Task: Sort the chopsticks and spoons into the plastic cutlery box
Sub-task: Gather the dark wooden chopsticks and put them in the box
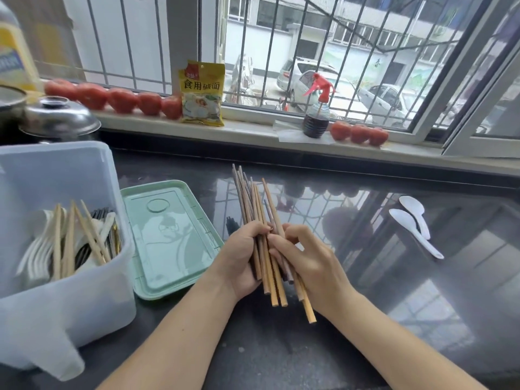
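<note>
A bundle of several wooden chopsticks point(254, 201) stands tilted over the dark counter, tips pointing away from me. My left hand point(242, 257) grips the bundle from the left. My right hand point(306, 260) holds it from the right, fingers curled round the sticks. The translucent plastic cutlery box point(70, 299) sits at the left and holds several chopsticks point(67, 240) and white spoons point(36, 249). Two white spoons point(416, 223) lie on the counter at the right.
A green lid point(168, 237) lies flat between the box and my hands. On the sill stand tomatoes point(121, 99), a yellow packet point(202, 94) and a spray bottle point(316, 114). A steel pot lid point(59, 116) sits at the back left.
</note>
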The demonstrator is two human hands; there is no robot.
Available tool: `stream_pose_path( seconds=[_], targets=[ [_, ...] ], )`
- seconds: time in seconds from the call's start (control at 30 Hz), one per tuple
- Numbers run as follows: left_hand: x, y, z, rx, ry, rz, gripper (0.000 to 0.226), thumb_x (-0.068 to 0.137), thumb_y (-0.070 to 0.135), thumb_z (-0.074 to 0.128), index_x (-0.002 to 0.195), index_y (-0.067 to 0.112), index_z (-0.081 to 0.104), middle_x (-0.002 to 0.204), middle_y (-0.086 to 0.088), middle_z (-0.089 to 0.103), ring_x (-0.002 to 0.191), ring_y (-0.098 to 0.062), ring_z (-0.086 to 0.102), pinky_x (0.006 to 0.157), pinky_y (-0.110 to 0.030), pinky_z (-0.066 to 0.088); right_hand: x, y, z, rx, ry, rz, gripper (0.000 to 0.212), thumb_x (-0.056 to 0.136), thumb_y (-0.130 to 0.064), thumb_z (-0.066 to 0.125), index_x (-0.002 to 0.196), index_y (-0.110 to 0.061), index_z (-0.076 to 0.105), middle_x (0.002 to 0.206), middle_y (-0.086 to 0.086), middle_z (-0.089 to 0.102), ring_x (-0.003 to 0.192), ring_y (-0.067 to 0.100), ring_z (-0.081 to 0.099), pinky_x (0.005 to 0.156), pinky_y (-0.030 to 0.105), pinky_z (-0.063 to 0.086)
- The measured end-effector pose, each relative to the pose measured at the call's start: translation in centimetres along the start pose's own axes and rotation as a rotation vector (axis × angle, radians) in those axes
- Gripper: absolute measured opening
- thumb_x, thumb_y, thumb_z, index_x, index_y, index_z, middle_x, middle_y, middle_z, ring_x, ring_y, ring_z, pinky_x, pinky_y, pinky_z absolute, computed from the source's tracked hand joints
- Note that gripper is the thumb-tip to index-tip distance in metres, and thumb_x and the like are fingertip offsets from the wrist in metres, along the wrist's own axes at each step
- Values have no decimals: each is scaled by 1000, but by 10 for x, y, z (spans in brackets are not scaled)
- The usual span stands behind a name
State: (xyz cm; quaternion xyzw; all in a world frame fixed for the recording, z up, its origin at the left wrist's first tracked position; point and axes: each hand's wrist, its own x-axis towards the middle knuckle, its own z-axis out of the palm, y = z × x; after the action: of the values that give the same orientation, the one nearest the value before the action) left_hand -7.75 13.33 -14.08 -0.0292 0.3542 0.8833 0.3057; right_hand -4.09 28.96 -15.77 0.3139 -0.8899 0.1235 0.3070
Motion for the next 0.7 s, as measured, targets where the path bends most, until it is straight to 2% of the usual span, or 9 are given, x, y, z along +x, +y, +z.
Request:
stream_pose_path(
  seconds=[0.1,0.17,0.23,0.33,0.4,0.47,0.57,0.63,0.7],
  targets=[
    [2,-3,-1,91,21,44,36,106,28,56,118,-3,70,97,-16,73,86,-26,74,76,-40,61,-3,0,1,24,26,38,29,105,-13,53,125,4,65,114,17,57,110,30,64,86,42,59],
    [3,-5,-1,117,57,96,34,103,23,62,125,-2,65,96,-14,73,88,-27,73,79,-44,62,-4,-4,0,26,20,21,30,105,-14,52,126,4,63,116,15,54,115,30,62,89,41,58],
    [4,-5,-1,134,74,131,25,100,18,65,118,2,68,92,-12,72,85,-26,72,78,-43,63,-5,-4,-2,39,-14,14,31,102,-13,56,128,3,62,118,14,52,120,27,59,94,39,56],
    [0,-3,4,145,51,148,12,95,16,67,92,11,77,87,-12,68,83,-27,72,79,-41,62,-7,-4,1,38,-54,22,37,99,-12,60,134,0,58,125,13,52,124,26,56,100,38,53],
    [-2,-3,10,163,94,216,7,99,11,64,103,7,68,92,-17,67,98,-37,74,79,-40,64,-8,-6,2,28,-69,35,45,96,-8,61,140,-4,55,135,10,50,125,24,53,104,36,50],
    [-4,0,19,238,166,349,6,103,9,59,108,7,61,85,-14,69,99,-39,75,81,-45,64,-9,-4,1,8,-55,16,60,93,-12,66,149,-6,45,148,10,44,133,25,48,112,34,42],
    [-7,14,38,564,187,706,6,103,8,59,105,13,59,84,-13,66,88,-35,76,78,-52,63,-7,2,3,-20,151,119,59,90,-9,49,148,-12,39,148,10,43,127,29,52,104,35,45],
    [-15,19,52,832,162,915,11,101,7,60,102,17,57,86,-14,65,80,-28,76,73,-44,64,-6,10,4,6,349,306,60,84,4,34,141,-11,44,135,9,46,113,26,55,89,28,52],
    [-23,17,62,987,159,996,12,99,7,61,99,18,56,81,-12,65,71,-26,72,68,-41,62,-9,19,1,135,463,587,63,80,13,33,137,-10,49,126,6,47,101,18,54,81,15,49]
  ],
)
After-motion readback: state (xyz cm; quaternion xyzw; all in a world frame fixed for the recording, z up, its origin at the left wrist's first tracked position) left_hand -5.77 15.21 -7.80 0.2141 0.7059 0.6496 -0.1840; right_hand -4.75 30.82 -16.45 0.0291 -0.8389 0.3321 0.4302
